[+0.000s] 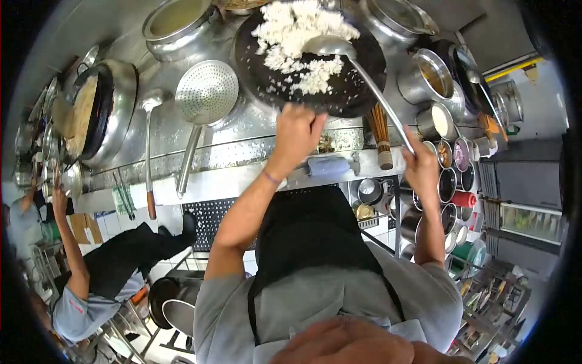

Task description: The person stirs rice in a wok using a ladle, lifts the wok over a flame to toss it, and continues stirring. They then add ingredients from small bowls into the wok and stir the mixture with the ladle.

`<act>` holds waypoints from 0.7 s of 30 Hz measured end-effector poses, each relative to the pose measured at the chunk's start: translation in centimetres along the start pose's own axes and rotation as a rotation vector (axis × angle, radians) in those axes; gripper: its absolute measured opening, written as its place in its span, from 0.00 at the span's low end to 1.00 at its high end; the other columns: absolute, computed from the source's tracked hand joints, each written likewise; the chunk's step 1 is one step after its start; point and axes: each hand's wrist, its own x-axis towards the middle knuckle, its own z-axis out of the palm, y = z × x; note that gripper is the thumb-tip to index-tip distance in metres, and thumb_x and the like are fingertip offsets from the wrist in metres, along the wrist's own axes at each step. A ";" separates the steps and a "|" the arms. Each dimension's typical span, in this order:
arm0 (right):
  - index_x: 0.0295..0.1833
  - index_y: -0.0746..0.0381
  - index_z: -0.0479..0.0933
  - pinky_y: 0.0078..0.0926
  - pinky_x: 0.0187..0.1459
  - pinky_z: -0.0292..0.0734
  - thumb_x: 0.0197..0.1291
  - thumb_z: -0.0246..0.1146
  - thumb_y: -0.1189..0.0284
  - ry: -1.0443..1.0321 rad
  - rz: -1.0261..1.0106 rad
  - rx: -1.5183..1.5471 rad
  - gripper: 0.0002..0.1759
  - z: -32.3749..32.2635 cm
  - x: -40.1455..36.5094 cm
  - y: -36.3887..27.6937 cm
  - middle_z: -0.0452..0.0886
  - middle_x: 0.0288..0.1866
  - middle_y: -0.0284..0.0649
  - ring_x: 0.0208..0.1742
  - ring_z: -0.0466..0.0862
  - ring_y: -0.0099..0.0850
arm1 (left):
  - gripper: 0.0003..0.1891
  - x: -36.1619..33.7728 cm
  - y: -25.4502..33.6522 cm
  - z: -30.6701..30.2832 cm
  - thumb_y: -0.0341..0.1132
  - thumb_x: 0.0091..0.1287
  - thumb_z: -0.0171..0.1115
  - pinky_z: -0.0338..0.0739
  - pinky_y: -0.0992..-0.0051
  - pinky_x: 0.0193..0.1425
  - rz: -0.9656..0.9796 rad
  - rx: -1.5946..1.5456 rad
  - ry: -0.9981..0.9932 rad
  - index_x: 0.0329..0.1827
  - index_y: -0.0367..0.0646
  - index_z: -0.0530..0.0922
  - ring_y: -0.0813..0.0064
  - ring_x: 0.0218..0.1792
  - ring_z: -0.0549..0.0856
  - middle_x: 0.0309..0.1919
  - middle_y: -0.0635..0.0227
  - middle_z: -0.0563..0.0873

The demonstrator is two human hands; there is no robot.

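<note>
White rice (pixel 303 30) lies in and spills up the far side of a black wok (pixel 248 60), with loose grains toward its near side. My left hand (pixel 296 130) is closed at the wok's near rim; the grip itself is partly hidden by my knuckles. My right hand (pixel 421 164) is wrapped around the handle of a long metal ladle (pixel 382 94). The ladle's bowl rests over the rice, near the middle of the wok. A bamboo brush (pixel 382 139) lies right of the wok, between my two hands.
A perforated skimmer (pixel 207 91) and another ladle (pixel 150 139) lie to the left. Metal pots (pixel 176 27) stand behind, and a pot of liquid (pixel 427 76) is at the right. Ingredient containers (pixel 445 155) crowd my right arm. A co-worker (pixel 97 291) stands at the left.
</note>
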 end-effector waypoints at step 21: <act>0.77 0.60 0.71 0.33 0.56 0.80 0.69 0.65 0.77 -0.080 0.155 0.603 0.31 10.6 2.2 9.6 0.85 0.59 0.60 0.53 0.89 0.42 | 0.15 3.4 -0.1 7.5 0.37 0.70 0.70 0.71 0.58 0.41 -0.147 0.203 -0.009 0.28 0.37 0.83 0.51 0.30 0.77 0.25 0.56 0.83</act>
